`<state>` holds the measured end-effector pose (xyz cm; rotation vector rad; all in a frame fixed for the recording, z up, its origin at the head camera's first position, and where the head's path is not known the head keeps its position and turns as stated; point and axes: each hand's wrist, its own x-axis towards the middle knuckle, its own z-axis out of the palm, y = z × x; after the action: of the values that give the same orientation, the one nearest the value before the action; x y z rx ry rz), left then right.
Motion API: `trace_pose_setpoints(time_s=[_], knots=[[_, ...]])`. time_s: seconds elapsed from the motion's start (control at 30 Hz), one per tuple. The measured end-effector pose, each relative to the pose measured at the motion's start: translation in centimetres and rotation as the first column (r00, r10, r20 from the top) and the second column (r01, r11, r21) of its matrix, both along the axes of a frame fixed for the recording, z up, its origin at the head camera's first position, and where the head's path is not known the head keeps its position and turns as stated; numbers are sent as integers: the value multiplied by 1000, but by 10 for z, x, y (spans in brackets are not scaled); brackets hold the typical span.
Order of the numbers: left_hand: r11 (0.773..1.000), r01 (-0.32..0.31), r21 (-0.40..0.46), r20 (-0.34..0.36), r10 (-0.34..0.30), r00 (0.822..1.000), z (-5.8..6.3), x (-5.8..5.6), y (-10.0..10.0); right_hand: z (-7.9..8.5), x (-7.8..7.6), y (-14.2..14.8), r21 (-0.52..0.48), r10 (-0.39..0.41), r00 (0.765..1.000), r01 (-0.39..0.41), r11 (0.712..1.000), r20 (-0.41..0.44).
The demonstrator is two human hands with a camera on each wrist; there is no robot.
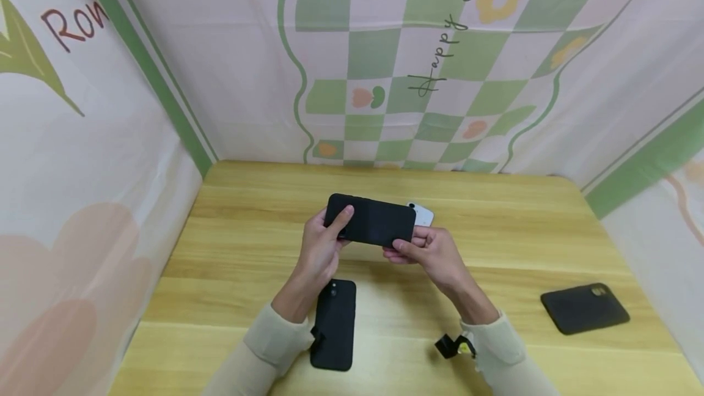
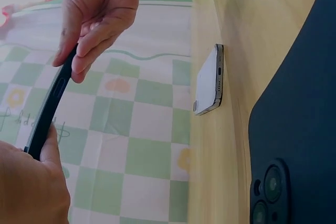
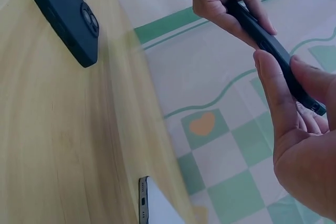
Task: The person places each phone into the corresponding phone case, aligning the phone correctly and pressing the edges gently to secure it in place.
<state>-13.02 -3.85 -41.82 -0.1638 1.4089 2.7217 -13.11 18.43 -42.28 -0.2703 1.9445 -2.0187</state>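
A matte black, round-cornered phone (image 1: 379,223) is gripped at opposite ends by left hand (image 1: 321,248) and right hand (image 1: 438,256) above the wood-grained bench (image 1: 495,219).

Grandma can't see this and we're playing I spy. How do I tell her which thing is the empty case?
Find the wooden table. Toward its right edge lies a flat black case. Unlike the black phone by the left sleeve, wood shows through its camera hole.
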Motion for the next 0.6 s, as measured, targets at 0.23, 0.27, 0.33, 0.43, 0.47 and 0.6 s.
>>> trace_pose_setpoints(time_s=[0.23,0.27,0.33,0.43,0.47,0.6], knots=[[1000,-7,-4,29,7,1000,3,-2,0,-1,1,-1,-20,-20,1000,20,1000,1],[1000,-8,-6,37,8,999,3,-2,1,-1,2,-1,-28,-24,1000,24,999,3],[1000,-9,-9,48,10,999,4,-3,2,-2,3,-1,-50,-28,1000,28,998,11],[1000,-12,-1,56,12,998,5,-2,4,-3,5,-1,-106,-33,999,35,994,25],[1000,-13,5,57,13,998,4,-2,5,-3,6,-1,-125,-33,999,36,991,24],[1000,-15,25,38,14,999,3,-1,10,-4,10,-2,-183,-51,998,56,981,31]])
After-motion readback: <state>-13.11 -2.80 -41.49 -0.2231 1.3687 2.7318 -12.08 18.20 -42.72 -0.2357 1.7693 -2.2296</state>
